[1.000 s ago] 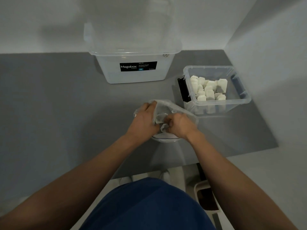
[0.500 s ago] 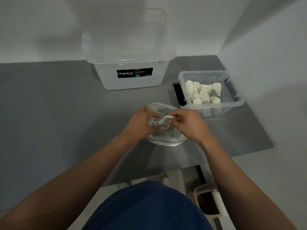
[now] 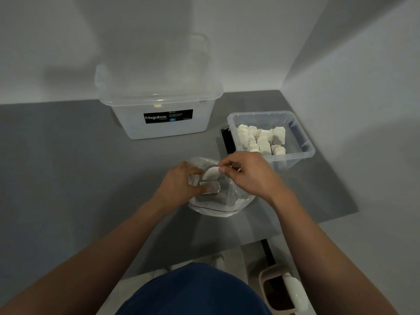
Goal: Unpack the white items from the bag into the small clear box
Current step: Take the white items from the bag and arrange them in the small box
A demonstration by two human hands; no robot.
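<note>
On the grey table [image 3: 68,167], the bag [image 3: 218,206] is sitting nearest, the left hand [image 3: 179,187] curling round its rim; the right hand [image 3: 247,176], palm down, is pinching a white item [image 3: 211,173] just above it; beyond, the box [image 3: 304,142] is holding more

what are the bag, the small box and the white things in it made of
The bag looks like thin, glossy clear plastic film: it crumples. The small box looks like rigid, smooth transparent plastic with a moulded rim. The white items look matte and folded, perhaps paper or fabric sachets; too small to be sure.
</note>
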